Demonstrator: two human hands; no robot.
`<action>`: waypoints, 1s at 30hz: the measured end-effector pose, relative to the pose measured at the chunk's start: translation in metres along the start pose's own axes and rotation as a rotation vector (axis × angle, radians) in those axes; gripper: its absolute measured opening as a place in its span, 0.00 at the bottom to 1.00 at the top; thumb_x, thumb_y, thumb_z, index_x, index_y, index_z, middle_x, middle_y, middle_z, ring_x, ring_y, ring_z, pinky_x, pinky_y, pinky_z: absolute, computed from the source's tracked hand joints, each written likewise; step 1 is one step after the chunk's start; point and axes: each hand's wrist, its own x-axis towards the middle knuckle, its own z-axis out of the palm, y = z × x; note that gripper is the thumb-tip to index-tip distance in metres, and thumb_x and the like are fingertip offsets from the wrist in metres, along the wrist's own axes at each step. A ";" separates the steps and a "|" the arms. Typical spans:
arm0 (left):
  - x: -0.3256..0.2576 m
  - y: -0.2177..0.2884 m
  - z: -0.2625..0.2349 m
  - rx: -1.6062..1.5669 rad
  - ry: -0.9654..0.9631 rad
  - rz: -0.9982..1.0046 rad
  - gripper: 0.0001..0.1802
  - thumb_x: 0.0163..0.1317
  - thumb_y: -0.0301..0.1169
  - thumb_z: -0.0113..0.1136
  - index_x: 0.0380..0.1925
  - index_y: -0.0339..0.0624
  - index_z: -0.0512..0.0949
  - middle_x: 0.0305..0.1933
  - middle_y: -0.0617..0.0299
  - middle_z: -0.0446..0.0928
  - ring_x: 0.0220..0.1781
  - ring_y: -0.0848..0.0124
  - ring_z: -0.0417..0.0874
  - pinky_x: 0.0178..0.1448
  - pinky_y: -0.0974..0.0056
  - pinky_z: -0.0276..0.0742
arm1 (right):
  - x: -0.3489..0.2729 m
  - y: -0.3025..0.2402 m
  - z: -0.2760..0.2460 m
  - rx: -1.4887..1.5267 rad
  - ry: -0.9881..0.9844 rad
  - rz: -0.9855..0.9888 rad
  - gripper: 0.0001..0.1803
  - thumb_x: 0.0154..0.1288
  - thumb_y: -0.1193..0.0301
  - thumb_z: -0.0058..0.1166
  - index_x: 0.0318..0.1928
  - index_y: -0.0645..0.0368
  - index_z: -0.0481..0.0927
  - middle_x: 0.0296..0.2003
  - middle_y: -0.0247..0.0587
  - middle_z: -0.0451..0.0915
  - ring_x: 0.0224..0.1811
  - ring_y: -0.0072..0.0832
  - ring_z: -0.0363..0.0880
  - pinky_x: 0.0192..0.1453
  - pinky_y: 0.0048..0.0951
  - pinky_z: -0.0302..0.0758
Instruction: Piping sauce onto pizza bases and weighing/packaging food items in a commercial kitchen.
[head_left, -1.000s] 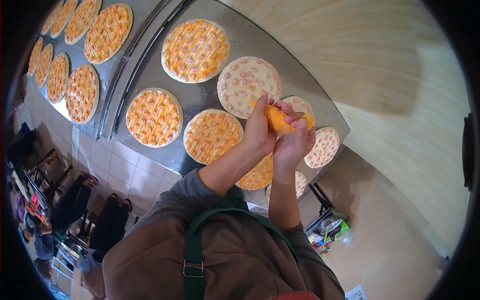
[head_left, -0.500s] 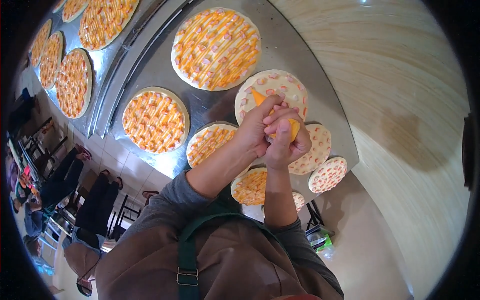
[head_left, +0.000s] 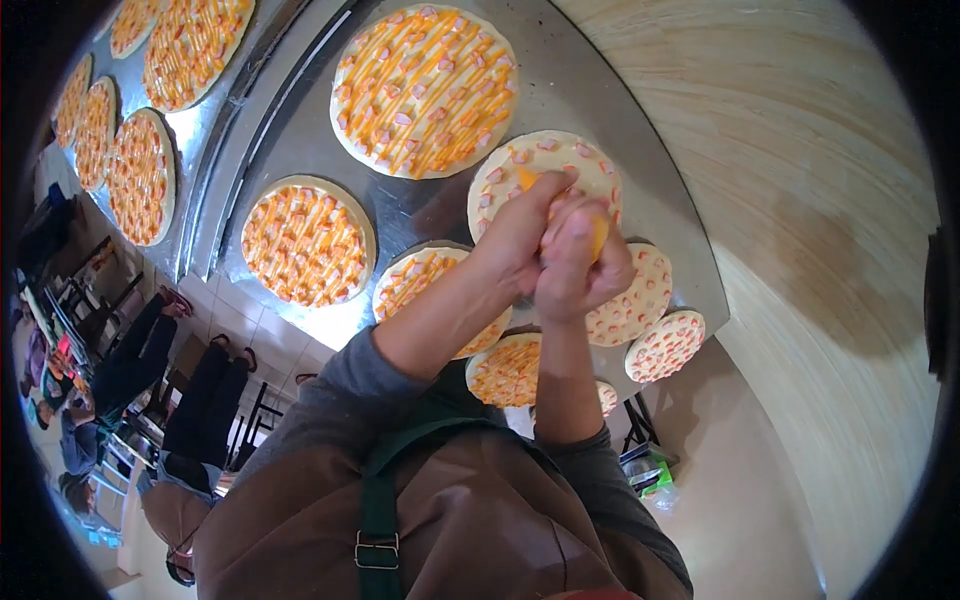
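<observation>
Over my remote feed I am seeing the left hand [head_left: 520, 228] and right hand [head_left: 592, 270] clamping together on an orange bag [head_left: 600, 238]; the fingers are hiding most of it, leaving its pointed tip showing by the left hand and a patch showing by the right; the bag is hanging over a pale round [head_left: 545, 150] dotted with pink pieces, and I am not managing to tell whether the tip is touching it; the hands are blocking my view of that round's lower part. On the same metal table [head_left: 415, 205], a large striped round [head_left: 425, 92] is lying just beside it, and another striped round [head_left: 307, 243] is resting farther left; the left forearm is covering part of a third, while a fourth is sitting between the forearms; two plain dotted rounds [head_left: 640, 300] are lying right of the right hand, and the right forearm is partly hiding one more. A pale marbled panel [head_left: 780, 180] is bordering the table's right side; a second metal table [head_left: 210, 130] is carrying more striped rounds at the upper left; below it, a co-worker's dark trousers [head_left: 205, 405] are showing over floor tiles [head_left: 235, 312].
</observation>
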 end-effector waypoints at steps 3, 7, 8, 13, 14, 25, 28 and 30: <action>0.019 0.001 -0.004 0.086 -0.018 0.018 0.19 0.65 0.43 0.50 0.39 0.34 0.71 0.34 0.59 0.76 0.32 0.74 0.76 0.40 0.68 0.76 | 0.005 0.001 0.000 0.015 0.041 0.029 0.18 0.67 0.71 0.44 0.18 0.59 0.66 0.14 0.31 0.66 0.19 0.18 0.64 0.37 0.27 0.68; -0.010 -0.006 -0.024 0.051 -0.064 -0.026 0.19 0.66 0.43 0.50 0.39 0.35 0.72 0.35 0.58 0.75 0.32 0.73 0.76 0.40 0.68 0.76 | -0.023 -0.004 0.002 0.001 0.004 0.057 0.17 0.67 0.71 0.44 0.19 0.60 0.68 0.13 0.30 0.65 0.18 0.18 0.62 0.33 0.25 0.67; -0.020 -0.011 -0.020 0.067 0.035 0.024 0.18 0.66 0.43 0.50 0.38 0.36 0.72 0.34 0.58 0.75 0.32 0.73 0.76 0.41 0.68 0.76 | -0.027 -0.001 0.000 -0.008 0.010 0.056 0.17 0.67 0.71 0.44 0.19 0.60 0.68 0.13 0.30 0.65 0.18 0.18 0.62 0.33 0.25 0.67; 0.017 -0.005 -0.015 0.085 -0.014 0.061 0.16 0.66 0.42 0.49 0.36 0.39 0.72 0.32 0.59 0.75 0.34 0.72 0.77 0.42 0.66 0.76 | -0.005 0.000 -0.003 -0.103 0.143 0.128 0.20 0.68 0.70 0.44 0.17 0.60 0.67 0.12 0.30 0.64 0.16 0.16 0.59 0.29 0.23 0.64; 0.027 -0.003 -0.002 0.148 -0.028 0.056 0.15 0.66 0.42 0.49 0.36 0.39 0.72 0.32 0.59 0.75 0.35 0.71 0.77 0.42 0.66 0.76 | 0.004 0.002 -0.003 -0.096 0.142 0.131 0.20 0.68 0.70 0.44 0.17 0.60 0.67 0.12 0.30 0.64 0.16 0.16 0.59 0.29 0.23 0.64; 0.003 -0.017 -0.024 0.111 -0.059 -0.037 0.17 0.66 0.40 0.48 0.35 0.34 0.73 0.32 0.57 0.76 0.32 0.71 0.77 0.41 0.65 0.76 | -0.022 -0.003 -0.009 -0.067 0.127 0.032 0.20 0.68 0.74 0.44 0.16 0.58 0.64 0.12 0.29 0.63 0.16 0.14 0.58 0.24 0.21 0.58; 0.047 -0.012 0.005 0.170 -0.120 -0.077 0.17 0.65 0.40 0.49 0.35 0.34 0.73 0.31 0.55 0.76 0.32 0.71 0.78 0.43 0.66 0.76 | 0.017 0.002 -0.013 -0.089 0.203 0.049 0.20 0.68 0.73 0.44 0.16 0.58 0.64 0.12 0.29 0.63 0.16 0.14 0.58 0.22 0.21 0.57; 0.047 -0.015 -0.002 0.196 -0.111 -0.062 0.17 0.65 0.41 0.49 0.36 0.34 0.73 0.32 0.55 0.76 0.34 0.71 0.78 0.44 0.67 0.76 | 0.015 0.004 -0.015 -0.085 0.236 0.019 0.20 0.68 0.73 0.44 0.16 0.58 0.64 0.12 0.28 0.63 0.15 0.14 0.57 0.21 0.22 0.56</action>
